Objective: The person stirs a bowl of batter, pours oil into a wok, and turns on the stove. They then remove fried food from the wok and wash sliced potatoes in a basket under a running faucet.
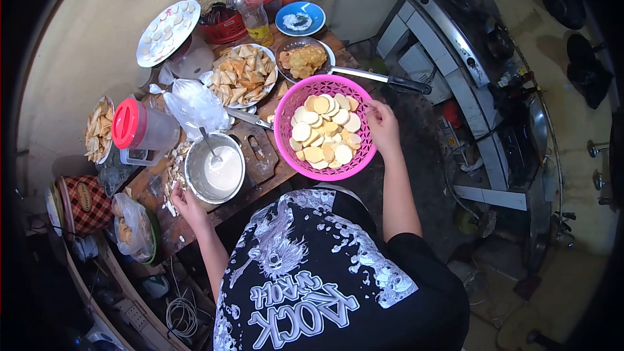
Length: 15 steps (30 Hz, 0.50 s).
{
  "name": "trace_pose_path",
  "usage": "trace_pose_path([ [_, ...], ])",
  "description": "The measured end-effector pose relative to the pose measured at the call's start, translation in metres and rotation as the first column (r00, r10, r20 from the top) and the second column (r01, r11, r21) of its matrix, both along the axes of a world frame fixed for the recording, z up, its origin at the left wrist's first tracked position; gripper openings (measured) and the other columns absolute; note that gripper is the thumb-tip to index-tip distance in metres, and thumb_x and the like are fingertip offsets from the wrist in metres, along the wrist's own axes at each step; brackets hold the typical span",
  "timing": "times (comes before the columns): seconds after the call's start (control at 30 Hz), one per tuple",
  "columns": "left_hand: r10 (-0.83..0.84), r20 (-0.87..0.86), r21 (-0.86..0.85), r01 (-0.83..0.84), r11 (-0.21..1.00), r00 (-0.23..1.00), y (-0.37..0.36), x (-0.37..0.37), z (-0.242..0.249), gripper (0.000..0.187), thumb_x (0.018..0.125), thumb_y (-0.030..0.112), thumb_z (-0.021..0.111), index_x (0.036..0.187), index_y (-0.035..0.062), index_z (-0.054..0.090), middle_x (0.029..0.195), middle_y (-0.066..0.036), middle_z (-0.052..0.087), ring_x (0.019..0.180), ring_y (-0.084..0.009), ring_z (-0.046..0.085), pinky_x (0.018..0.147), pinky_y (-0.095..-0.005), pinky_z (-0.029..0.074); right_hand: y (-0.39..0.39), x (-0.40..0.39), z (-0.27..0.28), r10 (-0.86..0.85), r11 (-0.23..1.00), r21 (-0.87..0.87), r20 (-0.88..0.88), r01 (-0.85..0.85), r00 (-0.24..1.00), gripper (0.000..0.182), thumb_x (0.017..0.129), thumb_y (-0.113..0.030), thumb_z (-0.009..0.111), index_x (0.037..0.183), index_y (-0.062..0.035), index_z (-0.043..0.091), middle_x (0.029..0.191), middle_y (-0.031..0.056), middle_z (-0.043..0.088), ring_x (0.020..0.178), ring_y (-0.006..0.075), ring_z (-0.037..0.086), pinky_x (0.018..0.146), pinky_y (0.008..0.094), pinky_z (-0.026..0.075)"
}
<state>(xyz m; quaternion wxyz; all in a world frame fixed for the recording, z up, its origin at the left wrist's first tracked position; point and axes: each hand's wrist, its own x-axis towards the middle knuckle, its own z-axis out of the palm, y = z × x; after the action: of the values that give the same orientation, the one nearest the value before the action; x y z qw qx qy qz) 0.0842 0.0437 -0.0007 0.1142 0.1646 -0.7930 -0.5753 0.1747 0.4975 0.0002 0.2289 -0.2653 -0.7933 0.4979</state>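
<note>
A pink plastic basket [283, 149] full of pale, round root-vegetable slices [325, 129] is at the table's front edge. My right hand [383, 129] grips its right rim, fingers over the edge. To the left stands a metal bowl [238, 179] with a whitish batter [221, 174] in it and a spoon [210, 145] leaning inside. Fingers apart, my left hand [188, 208] is right beside the bowl's lower left wall, over scattered peelings [174, 175]. A knife [250, 117] lies between the bowl and the basket.
Behind the basket sit a pan of fried food [303, 62], its handle pointing right, and a plate of folded triangular pastries [243, 77]. A red-lidded container [146, 127], a plastic bag [195, 104] and an oil bottle [253, 16] crowd the table. A stove [448, 32] stands at right.
</note>
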Motion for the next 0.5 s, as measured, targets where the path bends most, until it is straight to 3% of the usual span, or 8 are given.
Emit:
trace_pose_path([
  [0.17,-0.004,-0.031,-0.047,0.003,0.999,1.0,-0.002,-0.005,-0.004,0.037,0.086,0.012,0.049,0.121,0.001,0.044,0.117,-0.014,0.044,0.108,-0.0204,0.043,0.093,-0.0309,0.034,0.007,0.02,0.0,-0.188,0.953,0.247,0.023,0.177,0.982,0.029,0.078,-0.012,0.059,0.107,-0.0055,0.057,0.084,0.0102,0.056,0.072,0.0176,0.055,0.068,0.0279,0.047],
  [0.27,0.02,-0.017,0.023,-0.02,1.0,1.0,0.001,-0.008,0.0,0.037,0.086,0.012,0.05,0.121,0.0015,0.044,0.117,-0.014,0.044,0.108,-0.0209,0.043,0.093,-0.0315,0.034,0.004,0.038,-0.007,-0.333,0.934,0.193,0.17,0.3,0.927,0.042,0.078,-0.02,0.064,0.115,-0.0074,0.05,0.087,0.0114,0.056,0.073,0.0165,0.055,0.063,0.0276,0.047],
  [0.37,0.006,-0.04,-0.114,-0.011,0.993,0.999,-0.002,-0.013,-0.01,0.035,0.084,0.007,0.053,0.118,0.0026,0.046,0.117,-0.012,0.039,0.106,-0.0188,0.043,0.09,-0.0313,0.036,-0.002,0.057,-0.014,-0.037,0.923,-0.325,0.458,0.206,0.888,0.054,0.078,-0.035,0.064,0.12,-0.007,0.044,0.091,0.0117,0.058,0.073,0.0153,0.056,0.06,0.029,0.048],
  [0.4,-0.001,-0.005,0.034,0.001,0.999,1.0,0.007,-0.013,0.0,0.036,0.083,0.006,0.053,0.118,0.002,0.046,0.117,-0.012,0.039,0.105,-0.0195,0.044,0.09,-0.0312,0.037,-0.009,0.063,-0.014,0.062,0.914,-0.375,0.507,0.155,0.86,0.056,0.079,-0.04,0.062,0.119,-0.0059,0.044,0.092,0.011,0.059,0.072,0.015,0.057,0.058,0.0294,0.049],
  [0.5,-0.028,-0.018,-0.03,0.027,0.999,0.999,0.011,-0.019,-0.009,0.035,0.083,0.006,0.053,0.118,0.0015,0.046,0.117,-0.012,0.038,0.104,-0.0191,0.045,0.09,-0.0302,0.037,-0.031,0.073,-0.013,0.266,0.791,-0.6,0.515,0.121,0.815,0.06,0.079,-0.048,0.059,0.119,-0.005,0.044,0.094,0.0093,0.06,0.069,0.0167,0.06,0.059,0.0319,0.051],
])
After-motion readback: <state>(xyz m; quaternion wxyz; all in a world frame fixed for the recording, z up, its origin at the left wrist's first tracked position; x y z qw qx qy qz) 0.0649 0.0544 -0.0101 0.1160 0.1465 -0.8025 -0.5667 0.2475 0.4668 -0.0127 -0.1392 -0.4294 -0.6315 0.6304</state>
